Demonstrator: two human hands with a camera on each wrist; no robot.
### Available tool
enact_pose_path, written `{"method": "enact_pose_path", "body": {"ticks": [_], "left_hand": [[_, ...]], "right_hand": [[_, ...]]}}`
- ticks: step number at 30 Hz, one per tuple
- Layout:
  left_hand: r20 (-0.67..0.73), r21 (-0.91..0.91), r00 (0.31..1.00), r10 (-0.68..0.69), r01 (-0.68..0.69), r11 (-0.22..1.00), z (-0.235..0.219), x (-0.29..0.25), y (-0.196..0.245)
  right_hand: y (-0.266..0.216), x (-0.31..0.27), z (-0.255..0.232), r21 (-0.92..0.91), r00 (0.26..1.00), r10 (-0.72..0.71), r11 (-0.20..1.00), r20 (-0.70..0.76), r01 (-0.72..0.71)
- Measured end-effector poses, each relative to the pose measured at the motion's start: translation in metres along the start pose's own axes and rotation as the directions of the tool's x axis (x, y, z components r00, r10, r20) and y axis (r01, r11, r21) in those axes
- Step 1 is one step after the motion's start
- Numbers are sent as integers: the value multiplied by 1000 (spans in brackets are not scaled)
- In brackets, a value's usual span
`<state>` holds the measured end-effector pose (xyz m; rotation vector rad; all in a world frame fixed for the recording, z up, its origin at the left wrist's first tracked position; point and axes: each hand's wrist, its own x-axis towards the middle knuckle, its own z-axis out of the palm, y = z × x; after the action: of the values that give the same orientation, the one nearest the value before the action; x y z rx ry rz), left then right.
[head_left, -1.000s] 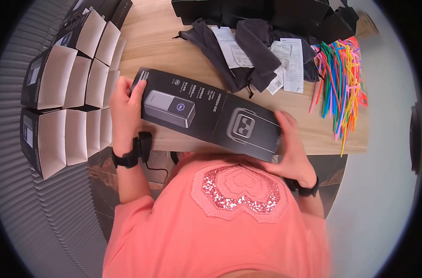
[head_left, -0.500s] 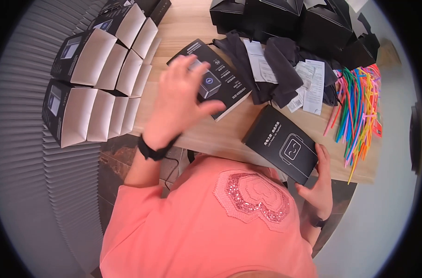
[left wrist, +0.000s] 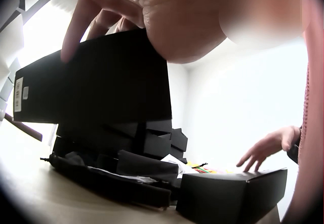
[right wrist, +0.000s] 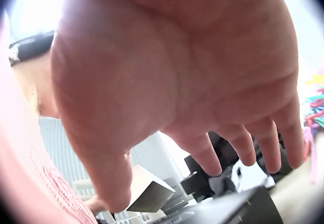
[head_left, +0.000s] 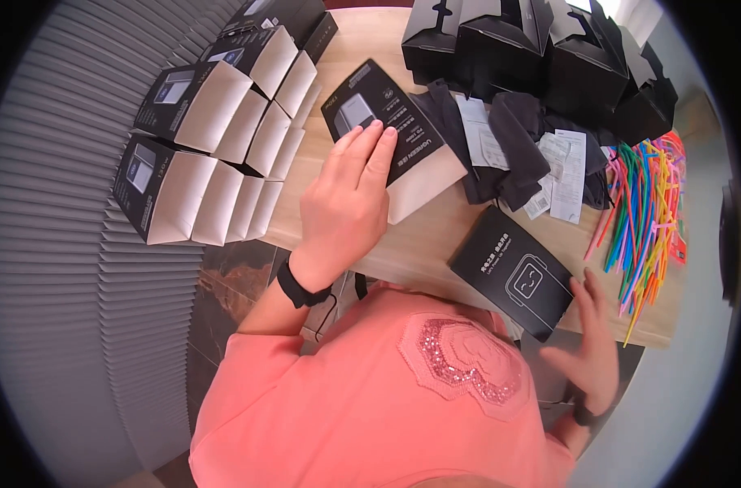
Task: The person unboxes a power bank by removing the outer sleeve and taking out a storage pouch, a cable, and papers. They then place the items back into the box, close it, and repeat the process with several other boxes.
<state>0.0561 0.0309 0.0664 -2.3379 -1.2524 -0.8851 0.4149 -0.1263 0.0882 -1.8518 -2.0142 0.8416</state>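
My left hand point(head_left: 350, 191) holds a black printed box sleeve point(head_left: 419, 134), its fingers over the printed face and the thumb hidden from above. The sleeve bears a picture of a charger-like device and the word UGREEN; its pale open end faces me. In the left wrist view, the dark side of the sleeve point(left wrist: 101, 85) hangs under the palm, raised above the tabletop. A black inner box point(head_left: 513, 272) with a smiling line drawing lies at the table's front edge. Beside its right end is my right hand point(head_left: 590, 342), fingers spread and holding nothing.
Several white-lined sleeves point(head_left: 191, 199) stand stacked at left. Dark cloth pouches point(head_left: 517, 138) with paper slips point(head_left: 566, 183) lie ahead, before several black boxes point(head_left: 501, 49). Colourful twist sticks point(head_left: 643, 228) are heaped at the right edge.
The sleeve has come off the inner box. My left hand has moved from hovering over the sleeve to holding it and raising it. My right hand has let go of the inner box.
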Motion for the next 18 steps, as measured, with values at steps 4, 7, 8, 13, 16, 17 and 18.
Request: {"method": "enact_pose_path", "body": {"ticks": [4,7,8,13,16,17,18], "left_hand": [[-148,-71,988,54,-65,995,-12,13,10],[-239,-72,965,106,-127,989,-8,23,19],[-279,-62,951,130,-153,986,-7,25,19],[-348,-30,933,94,-112,993,-13,34,5],[-441,-43,897,15,-38,998,-8,41,-11],[-466,-24,885,30,-47,999,-8,45,-16],[-487,-8,872,43,-54,999,-6,48,-21]], "right_hand": [[-39,34,-36,-20,965,-260,966,-44,259],[-95,77,-38,355,965,-262,901,-12,248],[-112,90,-37,517,973,-227,839,46,172],[-164,142,-17,686,950,-310,696,21,212],[-189,175,-19,688,930,-360,658,-69,306],[-196,190,-19,671,911,-401,649,-99,359],[-204,204,-16,652,890,-438,639,-126,407]]}}
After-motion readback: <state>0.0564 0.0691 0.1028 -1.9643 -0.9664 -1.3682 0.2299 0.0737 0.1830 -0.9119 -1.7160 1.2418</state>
